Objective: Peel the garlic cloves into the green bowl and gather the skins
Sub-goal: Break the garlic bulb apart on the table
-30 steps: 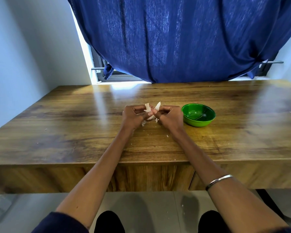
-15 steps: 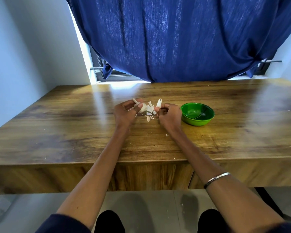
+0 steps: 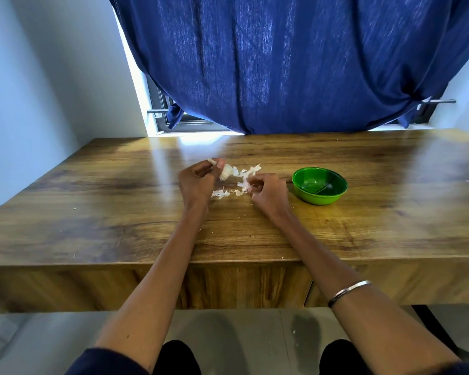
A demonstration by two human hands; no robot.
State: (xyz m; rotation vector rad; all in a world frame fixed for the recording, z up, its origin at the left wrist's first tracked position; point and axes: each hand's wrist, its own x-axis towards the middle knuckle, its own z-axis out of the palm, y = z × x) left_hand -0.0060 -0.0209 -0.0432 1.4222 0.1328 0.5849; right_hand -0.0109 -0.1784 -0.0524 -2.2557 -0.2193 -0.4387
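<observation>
From the head camera, the left hand pinches a piece of garlic between thumb and fingers. The right hand has its fingers curled around thin white skins. More skin bits lie on the wooden table between the hands. The green bowl sits just right of the right hand.

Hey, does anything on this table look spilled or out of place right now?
Only loose garlic skins scattered on the wooden table between the left hand and right hand, plus tiny flecks nearer the front edge. The green bowl sits upright, apparently still without cloves.
</observation>
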